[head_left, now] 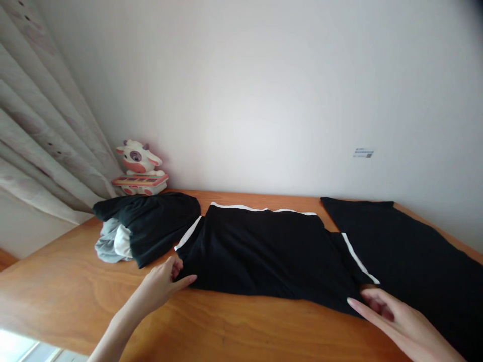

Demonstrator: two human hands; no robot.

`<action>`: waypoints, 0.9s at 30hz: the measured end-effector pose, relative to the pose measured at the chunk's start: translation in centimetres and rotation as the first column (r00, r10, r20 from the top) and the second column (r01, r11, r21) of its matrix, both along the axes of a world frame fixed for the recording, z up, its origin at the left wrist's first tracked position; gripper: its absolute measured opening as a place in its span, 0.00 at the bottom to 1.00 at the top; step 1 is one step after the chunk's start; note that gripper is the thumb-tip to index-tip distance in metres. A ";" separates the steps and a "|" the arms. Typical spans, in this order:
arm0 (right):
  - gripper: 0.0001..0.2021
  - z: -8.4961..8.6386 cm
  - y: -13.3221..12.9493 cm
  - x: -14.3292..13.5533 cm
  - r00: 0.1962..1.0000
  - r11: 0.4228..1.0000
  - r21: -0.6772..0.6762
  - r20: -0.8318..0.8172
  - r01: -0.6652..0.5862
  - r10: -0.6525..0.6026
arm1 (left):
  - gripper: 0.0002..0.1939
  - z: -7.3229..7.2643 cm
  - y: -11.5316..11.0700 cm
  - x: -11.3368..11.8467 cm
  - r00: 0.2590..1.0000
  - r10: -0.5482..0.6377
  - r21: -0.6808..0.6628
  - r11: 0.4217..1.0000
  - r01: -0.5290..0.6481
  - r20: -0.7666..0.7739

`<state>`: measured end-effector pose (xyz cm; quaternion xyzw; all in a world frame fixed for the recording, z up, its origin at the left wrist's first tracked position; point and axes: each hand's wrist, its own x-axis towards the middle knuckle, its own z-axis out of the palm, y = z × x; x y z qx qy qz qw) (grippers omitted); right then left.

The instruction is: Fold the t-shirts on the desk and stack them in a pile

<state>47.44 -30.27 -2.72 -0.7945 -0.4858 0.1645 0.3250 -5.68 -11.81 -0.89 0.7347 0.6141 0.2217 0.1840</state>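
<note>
A black shirt [264, 246] with white trim lies spread on the wooden table in front of me. White bands run along its far edge and along the short sleeve-like parts on both sides. At its near left corner is my left hand [164, 279], fingers curled at the fabric and thumb stretched along it. My right hand [388, 311] pinches the near right corner, the thumb over the cloth and the fingers curled behind. Parts of both hands' fingertips are hidden by the cloth.
To the left lies a crumpled dark garment [162, 216] with grey and white cloth [113, 241] showing. Behind it stands a cow toy with a keyboard [139, 168]. Another black cloth [415, 251] covers the wooden table's [226, 332] right side. A curtain [41, 125] hangs at left.
</note>
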 end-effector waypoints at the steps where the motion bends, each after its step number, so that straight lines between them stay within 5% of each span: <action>1: 0.26 0.2 0.0 -0.4 0.999 1.000 -0.009 -0.026 -0.030 0.030 | 0.22 -0.2 0.2 0.1 0.999 -0.012 0.003 1.000 0.012 0.039; 6: 0.27 1.1 0.5 -0.7 0.995 0.996 0.072 -0.090 0.046 -0.039 | 0.21 1.3 1.0 0.5 0.959 -0.076 0.005 0.997 0.077 0.273; 10: 0.27 0.2 -0.2 0.7 0.981 0.983 0.125 -0.154 0.137 -0.117 | 0.22 2.8 0.3 -1.0 0.931 -0.048 -0.020 0.998 0.059 0.362; 14: 0.29 -0.2 -1.6 1.6 0.993 0.999 -0.038 -0.117 -0.014 0.009 | 0.20 2.7 -0.8 -2.9 0.964 -0.149 -0.160 0.969 0.187 0.222; 16: 0.29 0.4 -1.7 1.6 0.997 0.993 -0.089 -0.027 -0.071 0.069 | 0.18 3.0 -0.8 -2.7 0.979 -0.181 -0.102 0.977 0.190 0.091; 19: 0.29 1.8 0.6 0.5 0.988 0.999 0.031 0.149 -0.044 0.039 | 0.16 4.3 0.0 0.6 0.987 -0.160 0.178 0.971 0.162 -0.025; 22: 0.27 2.4 5.6 -1.9 0.967 0.979 0.164 0.241 -0.122 0.080 | 0.12 4.9 1.0 7.0 0.962 -0.269 0.301 0.915 0.270 -0.045; 24: 0.29 1.9 9.0 -3.8 0.946 0.962 0.191 0.295 -0.194 0.133 | 0.13 4.0 1.2 11.5 0.929 -0.359 0.358 0.859 0.366 -0.089; 27: 0.34 0.4 12.4 -5.5 0.907 0.982 0.016 0.386 -0.189 0.168 | 0.22 1.3 0.9 15.5 0.850 -0.478 0.326 0.785 0.526 -0.221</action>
